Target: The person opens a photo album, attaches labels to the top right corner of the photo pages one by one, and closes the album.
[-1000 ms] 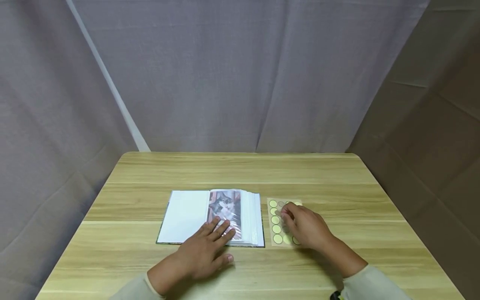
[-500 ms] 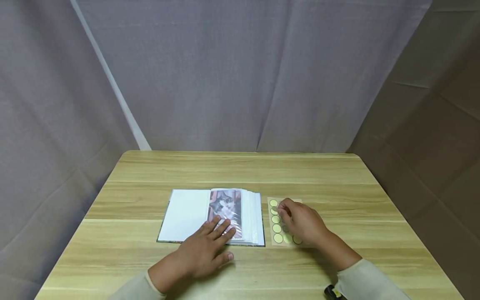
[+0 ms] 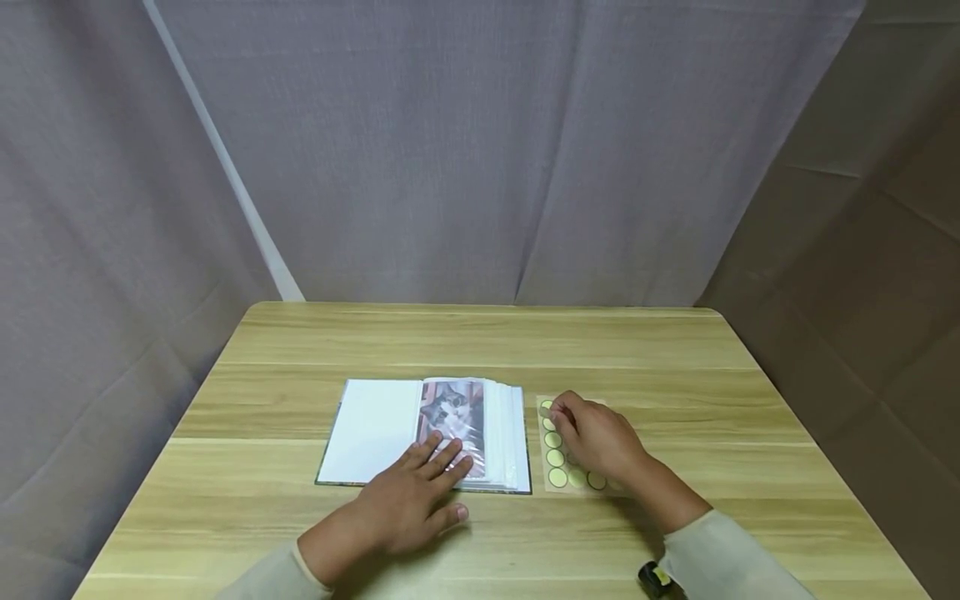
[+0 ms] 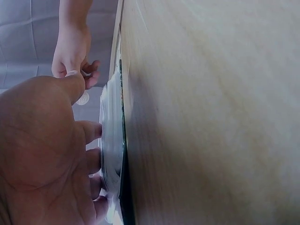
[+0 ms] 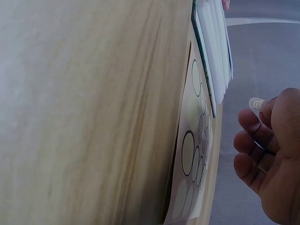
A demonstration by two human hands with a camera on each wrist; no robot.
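Note:
A photo album [image 3: 372, 429] lies open on the table, a cat photo [image 3: 454, 410] showing in its clear sleeve. My left hand [image 3: 405, 504] rests on the lower part of that page with fingers spread. To the album's right is a sheet of round stickers [image 3: 557, 458], mostly yellow circles, with some spots looking peeled. Above this sheet, my right hand [image 3: 603, 442] pinches a small round sticker [image 5: 256, 104] with printed markings between thumb and index finger; the other fingers are curled. In the left wrist view the sticker [image 4: 83, 98] hangs beyond my left thumb.
The wooden table [image 3: 480, 342] reaches back to a grey curtain [image 3: 420, 167], with more cloth at both sides. A small black object with a yellow patch [image 3: 655, 579] is beside my right sleeve at the near edge of the view.
My right hand has moved a little left and away from me over the sheet, the sticker still pinched. My left hand stays in place on the album page.

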